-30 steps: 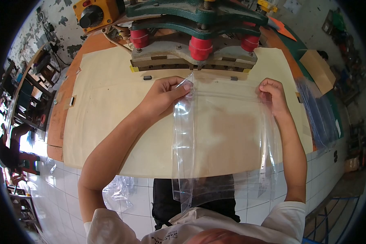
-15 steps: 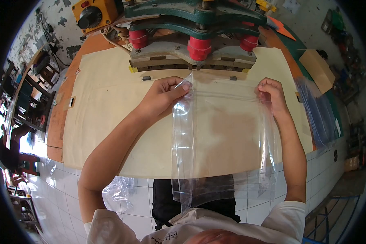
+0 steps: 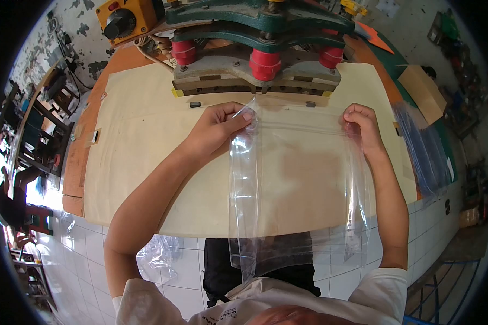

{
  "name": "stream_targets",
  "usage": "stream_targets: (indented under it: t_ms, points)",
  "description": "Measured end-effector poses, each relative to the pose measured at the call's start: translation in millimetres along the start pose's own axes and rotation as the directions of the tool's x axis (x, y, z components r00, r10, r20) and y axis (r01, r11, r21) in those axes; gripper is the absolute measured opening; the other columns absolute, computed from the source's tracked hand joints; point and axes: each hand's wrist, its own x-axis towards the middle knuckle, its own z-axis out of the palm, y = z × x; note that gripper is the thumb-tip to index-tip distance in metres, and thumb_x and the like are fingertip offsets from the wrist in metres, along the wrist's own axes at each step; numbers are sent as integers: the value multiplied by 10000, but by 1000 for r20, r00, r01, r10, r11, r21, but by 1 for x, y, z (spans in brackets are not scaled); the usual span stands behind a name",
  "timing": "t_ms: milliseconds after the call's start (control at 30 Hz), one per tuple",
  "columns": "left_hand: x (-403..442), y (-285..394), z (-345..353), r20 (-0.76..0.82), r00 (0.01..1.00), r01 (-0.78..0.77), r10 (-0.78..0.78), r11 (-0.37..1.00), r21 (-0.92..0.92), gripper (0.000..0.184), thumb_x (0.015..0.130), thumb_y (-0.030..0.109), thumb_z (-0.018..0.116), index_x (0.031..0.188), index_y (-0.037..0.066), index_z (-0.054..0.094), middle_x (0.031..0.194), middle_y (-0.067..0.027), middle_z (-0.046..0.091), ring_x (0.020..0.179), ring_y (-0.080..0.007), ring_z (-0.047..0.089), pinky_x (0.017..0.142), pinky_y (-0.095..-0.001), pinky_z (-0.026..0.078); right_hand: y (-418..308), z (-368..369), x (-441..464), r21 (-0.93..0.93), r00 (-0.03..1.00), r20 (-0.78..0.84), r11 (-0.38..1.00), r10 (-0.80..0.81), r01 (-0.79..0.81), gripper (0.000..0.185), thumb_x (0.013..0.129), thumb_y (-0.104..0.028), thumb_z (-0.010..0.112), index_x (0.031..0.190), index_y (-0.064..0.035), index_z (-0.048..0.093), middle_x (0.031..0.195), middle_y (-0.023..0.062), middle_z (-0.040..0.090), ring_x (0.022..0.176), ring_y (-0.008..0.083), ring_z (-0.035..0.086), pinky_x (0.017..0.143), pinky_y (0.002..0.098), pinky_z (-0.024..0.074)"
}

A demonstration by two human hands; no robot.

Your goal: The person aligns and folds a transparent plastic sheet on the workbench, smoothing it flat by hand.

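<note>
A clear plastic bag [image 3: 301,179] lies across the pale sheet on the table and hangs over the near edge toward my lap. My left hand [image 3: 225,127] pinches its upper left corner between thumb and fingers. At the upper right corner, my right hand [image 3: 362,125] is closed on the same bag, fingers curled. The bag's top edge runs between both hands, just in front of the press head [image 3: 255,81] of a green machine with red knobs. Two small dark blocks, a left one [image 3: 195,104] and a right one [image 3: 310,104], sit under the press's front edge.
A yellow control box [image 3: 126,20] with a black dial stands at the back left. Right of the sheet [image 3: 130,146] lie a stack of clear bluish plastic [image 3: 423,151] and a cardboard piece [image 3: 422,93]. Crumpled clear plastic [image 3: 160,257] is on the tiled floor.
</note>
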Motion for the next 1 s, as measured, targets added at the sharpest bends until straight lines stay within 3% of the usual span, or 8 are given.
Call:
stream_targets:
  t_ms: [833, 1000]
  points:
    - [-1, 1, 1, 9, 1000, -4, 4, 1000, 12, 186, 960, 140, 613, 1070, -11, 610, 924, -38, 645, 811, -95, 612, 750, -262, 514, -1, -2, -1, -8, 999, 23, 999, -31, 31, 131, 805, -142, 587, 723, -41, 575, 642, 11, 530, 551, 74, 460, 507, 219, 340]
    - [-2, 0, 0, 16, 1000, -28, 27, 999, 29, 182, 952, 120, 621, 1075, -14, 608, 918, -37, 640, 818, -100, 613, 757, -263, 516, 6, -11, 3, 69, 996, 70, 996, -54, 49, 123, 817, -127, 598, 731, -40, 602, 670, 17, 572, 568, 66, 489, 520, 209, 352]
